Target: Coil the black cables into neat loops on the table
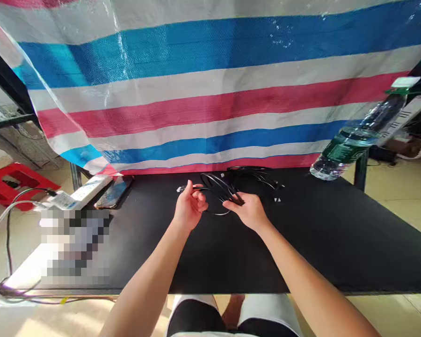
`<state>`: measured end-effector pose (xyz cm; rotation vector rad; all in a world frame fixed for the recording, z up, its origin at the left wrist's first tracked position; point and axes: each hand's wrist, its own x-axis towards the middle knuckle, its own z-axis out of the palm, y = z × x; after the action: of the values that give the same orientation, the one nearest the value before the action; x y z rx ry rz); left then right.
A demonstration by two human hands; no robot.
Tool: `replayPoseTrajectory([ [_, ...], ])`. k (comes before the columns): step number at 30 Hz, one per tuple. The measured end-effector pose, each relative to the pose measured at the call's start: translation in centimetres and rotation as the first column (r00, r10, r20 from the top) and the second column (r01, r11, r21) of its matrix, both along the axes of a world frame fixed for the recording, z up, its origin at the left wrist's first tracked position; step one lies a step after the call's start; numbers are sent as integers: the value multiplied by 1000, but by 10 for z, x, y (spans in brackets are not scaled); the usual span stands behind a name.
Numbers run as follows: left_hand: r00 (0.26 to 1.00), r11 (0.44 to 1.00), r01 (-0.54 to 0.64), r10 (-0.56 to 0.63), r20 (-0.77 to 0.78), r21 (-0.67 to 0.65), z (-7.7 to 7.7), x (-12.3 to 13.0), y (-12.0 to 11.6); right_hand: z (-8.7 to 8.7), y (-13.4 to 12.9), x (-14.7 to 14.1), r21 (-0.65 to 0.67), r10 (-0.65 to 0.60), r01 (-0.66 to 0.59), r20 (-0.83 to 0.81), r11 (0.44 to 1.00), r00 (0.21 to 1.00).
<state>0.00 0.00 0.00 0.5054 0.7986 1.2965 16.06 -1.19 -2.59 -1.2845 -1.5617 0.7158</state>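
Note:
A looped black cable (pixel 217 183) hangs between my two hands above the black table. My left hand (pixel 191 203) is closed on the cable near its end, where a light-coloured connector (pixel 180 189) sticks out to the left of the thumb. The thumb points up and the fingers are curled. My right hand (pixel 247 209) pinches the coils on their right side, between thumb and fingers. Just behind the right hand, more black cables (pixel 257 174) lie on the table, with small light connectors at their ends.
On the left of the black table (pixel 231 257) are a phone (pixel 114 193), a white power strip (pixel 91 191) and a blurred patch. A water bottle (pixel 351 145) stands at the back right. A striped sheet (pixel 210 103) hangs behind. A red stool (pixel 21 180) is at far left.

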Motion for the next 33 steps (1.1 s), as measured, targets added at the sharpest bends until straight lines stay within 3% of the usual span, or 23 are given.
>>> replayPoseTrajectory([
  [2, 987, 988, -136, 129, -94, -77, -6, -3, 7, 1, 1, 5, -20, 46, -46, 2, 999, 999],
  [4, 916, 951, -308, 290, -279, -21, -12, -8, 13, 1, 1, 9, -44, 98, -97, 1, 994, 995],
  [5, 819, 908, -415, 401, -410, 60, -15, -12, 15, 1, 1, 10, -60, 130, -130, 0, 990, 992],
  [6, 672, 845, -496, 520, -527, 202, -18, -15, 16, 2, 0, 10, -76, 159, -159, -3, 984, 987],
  [7, 496, 769, -504, 630, -597, 393, -21, -19, 16, 2, 0, 11, -89, 183, -183, -7, 979, 983],
  [8, 342, 697, -416, 715, -610, 583, -23, -22, 15, 2, -1, 11, -101, 201, -201, -10, 974, 980],
  [9, 241, 636, -252, 772, -589, 730, -25, -25, 13, 3, -2, 12, -112, 217, -217, -15, 970, 976],
  [10, 207, 586, -38, 797, -567, 810, -26, -28, 11, 4, -2, 13, -125, 233, -233, -21, 964, 972],
  [12, 256, 487, 361, 768, -587, 795, -28, -29, 5, 7, -4, 16, -158, 274, -277, -38, 948, 961],
  [14, 290, 427, 551, 708, -644, 717, -29, -27, 2, 10, -6, 21, -198, 335, -340, -59, 919, 940],
  [15, 285, 432, 570, 694, -661, 699, -29, -25, 1, 12, -6, 23, -220, 372, -378, -67, 900, 926],
  [19, 226, 539, 511, 667, -710, 670, -33, -19, 2, 16, -10, 29, -286, 493, -493, -77, 822, 867],
  [23, 250, 610, 471, 600, -760, 637, -34, -15, 4, 18, -10, 29, -140, 431, -453, -163, 880, 888],
  [26, 262, 718, 345, 545, -797, 604, -32, -13, 6, 16, -6, 30, -58, 323, -350, -269, 935, 907],
  [29, 254, 813, 270, 456, -853, 515, -32, -12, 8, 9, -1, 29, -78, 242, -280, -315, 957, 918],
  [33, 288, 882, 209, 358, -888, 423, -32, -13, 12, -4, 6, 21, -117, 133, -202, -433, 972, 891],
])
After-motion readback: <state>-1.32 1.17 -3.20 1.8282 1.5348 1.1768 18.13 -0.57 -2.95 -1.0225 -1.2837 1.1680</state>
